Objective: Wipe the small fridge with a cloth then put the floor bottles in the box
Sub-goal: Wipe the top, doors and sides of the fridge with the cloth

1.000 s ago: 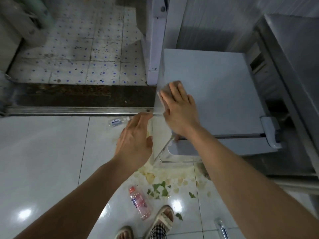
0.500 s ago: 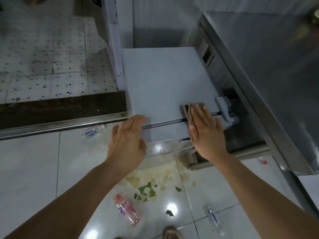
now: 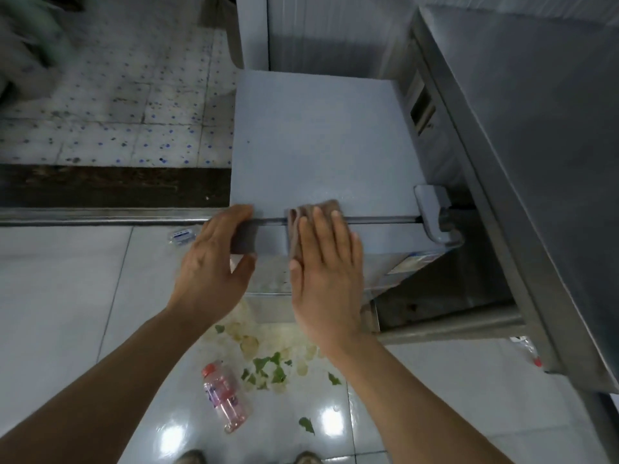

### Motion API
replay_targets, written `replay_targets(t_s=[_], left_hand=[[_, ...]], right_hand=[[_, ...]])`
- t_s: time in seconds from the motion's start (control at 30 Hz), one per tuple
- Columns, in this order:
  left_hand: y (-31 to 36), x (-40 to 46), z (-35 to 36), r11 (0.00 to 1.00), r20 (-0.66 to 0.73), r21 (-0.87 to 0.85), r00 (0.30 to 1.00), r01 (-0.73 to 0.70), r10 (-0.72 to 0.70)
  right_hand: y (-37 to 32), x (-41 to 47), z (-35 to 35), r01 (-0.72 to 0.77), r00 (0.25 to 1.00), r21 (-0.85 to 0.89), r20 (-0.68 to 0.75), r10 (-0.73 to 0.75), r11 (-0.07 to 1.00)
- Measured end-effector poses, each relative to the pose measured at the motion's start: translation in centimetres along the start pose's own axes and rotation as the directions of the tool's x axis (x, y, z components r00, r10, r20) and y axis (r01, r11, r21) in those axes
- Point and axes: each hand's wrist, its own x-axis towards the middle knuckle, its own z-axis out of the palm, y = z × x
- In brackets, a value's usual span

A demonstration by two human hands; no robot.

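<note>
The small grey fridge (image 3: 318, 139) stands on the floor beside a steel counter. My right hand (image 3: 326, 279) lies flat with straight fingers on a brown cloth (image 3: 313, 209), pressing it over the fridge's front top edge. My left hand (image 3: 214, 262) grips the fridge's front-left corner, fingers on top and thumb on the front face. A clear bottle with a red cap and pink label (image 3: 224, 400) lies on the white tiles below my arms. A second clear bottle with a blue label (image 3: 181, 235) lies by the metal threshold. A third bottle (image 3: 531, 353) lies under the counter at right.
A steel counter (image 3: 536, 162) overhangs the fridge's right side. Green leaf scraps and a yellowish spill (image 3: 268, 360) cover the tiles in front of the fridge. A metal threshold rail (image 3: 100, 221) and a dark step separate the speckled floor beyond. My feet show at the bottom edge.
My right hand slid the cloth leftward along the fridge's front edge. My left hand, which hovered open by the corner, has closed on that corner.
</note>
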Motion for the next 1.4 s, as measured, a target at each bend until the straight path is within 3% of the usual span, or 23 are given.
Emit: replay_targets(t_s=[0.07, 0.17, 0.3, 0.4, 0.5, 0.7, 0.8, 0.9, 0.97, 1.07, 1.2, 1.3, 1.4], left_hand=[[0.3, -0.4, -0.1, 0.999, -0.033, 0.013, 0.999, 0.037, -0.037], [0.2, -1.4, -0.1, 0.997, -0.103, 0.074, 0.994, 0.033, -0.025], [-0.7, -2.6, 0.2, 0.994, -0.138, 0.106, 0.99, -0.015, 0.03], [-1.5, -3.1, 0.3, 1.0, -0.135, 0.019, 0.991, -0.012, 0.014], [-2.3, -3.8, -0.1, 0.998, -0.131, -0.06, 0.991, 0.012, -0.019], [-4.1, -5.1, -1.4, 0.996, -0.175, -0.08, 0.984, -0.04, 0.026], [-4.8, -5.2, -0.9, 0.992, -0.214, -0.076, 0.973, -0.099, 0.081], [-4.9, -5.1, 0.2, 0.987, -0.285, -0.062, 0.95, -0.15, 0.127], [-4.7, -4.9, 1.3, 0.981, -0.349, 0.008, 0.918, -0.196, 0.186], [-3.6, -4.2, 3.5, 0.942, -0.402, 0.195, 0.853, -0.275, 0.332], [-1.8, -3.1, 7.4, 0.84, -0.325, 0.383, 0.795, -0.384, 0.512], [-1.7, -2.4, 9.8, 0.822, -0.381, 0.418, 0.747, -0.387, 0.545], [-2.1, -1.7, 11.0, 0.817, -0.465, 0.442, 0.684, -0.371, 0.562]], right_hand=[[-0.2, 0.3, -0.1, 0.104, 0.994, 0.0, 0.034, -0.104, 0.995], [3.7, 0.4, -1.2, 0.251, 0.965, -0.134, 0.111, -0.237, 0.959], [11.1, -0.1, -3.0, 0.034, 0.998, -0.279, 0.051, -0.021, 0.96], [11.9, -0.3, -2.9, -0.084, 0.996, -0.266, -0.009, 0.085, 0.96], [8.3, -0.4, -1.4, -0.163, 0.981, -0.142, -0.13, 0.145, 0.976], [-5.5, 0.4, 3.3, 0.093, 0.956, -0.028, -0.276, -0.097, 0.995], [-8.1, 1.2, 5.1, 0.172, 0.929, -0.067, -0.322, -0.184, 0.983], [-4.9, 1.4, 5.5, 0.311, 0.864, -0.165, -0.361, -0.35, 0.936], [-1.4, 1.1, 5.5, 0.311, 0.845, -0.255, -0.366, -0.389, 0.915], [4.2, 0.6, 5.4, 0.183, 0.849, -0.277, -0.44, -0.294, 0.943], [10.7, -0.3, 4.8, 0.052, 0.82, -0.256, -0.541, -0.188, 0.965], [14.7, -1.2, 4.9, -0.087, 0.767, -0.16, -0.64, -0.036, 0.983], [16.3, -1.0, 5.5, -0.072, 0.721, -0.158, -0.69, -0.057, 0.985]])
